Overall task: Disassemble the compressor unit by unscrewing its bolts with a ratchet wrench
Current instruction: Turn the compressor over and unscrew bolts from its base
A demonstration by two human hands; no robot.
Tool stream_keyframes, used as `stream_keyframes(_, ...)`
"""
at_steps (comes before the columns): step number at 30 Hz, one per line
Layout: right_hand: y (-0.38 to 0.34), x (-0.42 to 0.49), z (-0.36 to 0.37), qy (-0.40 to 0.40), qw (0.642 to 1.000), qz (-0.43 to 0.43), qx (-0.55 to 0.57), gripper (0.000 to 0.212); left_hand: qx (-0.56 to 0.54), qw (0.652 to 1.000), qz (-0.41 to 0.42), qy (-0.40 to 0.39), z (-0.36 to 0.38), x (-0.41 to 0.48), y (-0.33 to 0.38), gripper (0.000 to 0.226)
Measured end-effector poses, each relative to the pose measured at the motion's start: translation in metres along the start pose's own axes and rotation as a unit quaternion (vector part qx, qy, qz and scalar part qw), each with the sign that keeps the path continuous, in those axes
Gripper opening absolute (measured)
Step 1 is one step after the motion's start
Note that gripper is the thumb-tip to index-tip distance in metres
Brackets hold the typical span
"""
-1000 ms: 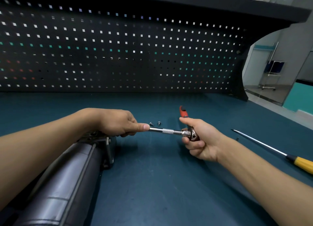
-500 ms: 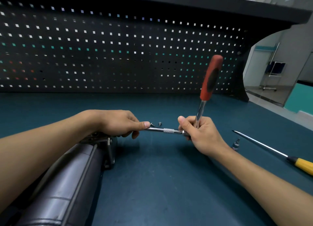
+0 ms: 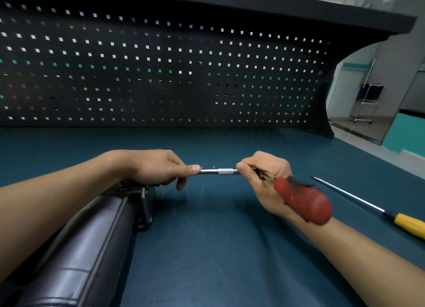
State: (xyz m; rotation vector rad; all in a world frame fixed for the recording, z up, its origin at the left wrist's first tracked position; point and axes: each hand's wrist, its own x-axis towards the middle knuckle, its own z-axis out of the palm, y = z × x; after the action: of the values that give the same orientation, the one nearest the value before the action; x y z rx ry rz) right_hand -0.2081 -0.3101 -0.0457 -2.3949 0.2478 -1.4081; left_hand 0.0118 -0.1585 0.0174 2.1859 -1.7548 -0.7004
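The dark cylindrical compressor unit (image 3: 87, 244) lies on the bench at the lower left, its metal end bracket (image 3: 142, 203) just below my left hand. My left hand (image 3: 158, 168) pinches the left end of a chrome extension bar (image 3: 220, 170) that spans between both hands. My right hand (image 3: 264, 180) grips the ratchet wrench at its head, where the bar joins it. The wrench's red handle (image 3: 303, 203) points down and toward me, over my right wrist. The socket end and any bolt under my left hand are hidden.
A long screwdriver with a yellow handle (image 3: 404, 224) lies on the teal bench mat (image 3: 207, 249) at the right. A small loose bolt (image 3: 213, 167) shows just behind the bar. A black pegboard (image 3: 161, 76) closes the back; the bench edge runs along the right.
The red wrench handle has swung from pointing up, half a second ago, down toward me over my right wrist. My left hand has kept its hold on the bar.
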Motion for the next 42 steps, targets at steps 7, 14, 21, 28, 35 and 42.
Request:
stream_keyframes(7,0.004,-0.002,-0.001,-0.039,0.999,-0.002,-0.003,0.022,0.022,1.000,0.009,0.011,0.002,0.000,0.000,0.061)
stream_keyframes(14,0.014,-0.005,0.002,-0.096,0.994,0.048,-0.027,0.046,0.061,0.998,0.012,0.010,0.002,0.000,0.004,0.057)
stream_keyframes(21,0.009,0.001,0.002,-0.133,0.961,0.222,0.097,0.077,0.066,0.998,0.020,0.001,0.002,0.000,0.004,0.057)
stream_keyframes(28,0.007,0.009,0.000,-0.171,0.913,0.333,0.161,0.064,0.067,0.997,0.025,-0.003,0.001,0.000,0.004,0.059)
stream_keyframes(35,-0.001,0.019,-0.001,-0.164,0.847,0.459,0.211,0.062,0.061,0.998,0.031,-0.001,0.002,0.001,0.001,0.059)
stream_keyframes(42,-0.008,0.024,-0.005,-0.219,0.756,0.550,0.277,0.053,0.059,0.998,0.038,-0.005,0.001,0.000,0.001,0.058)
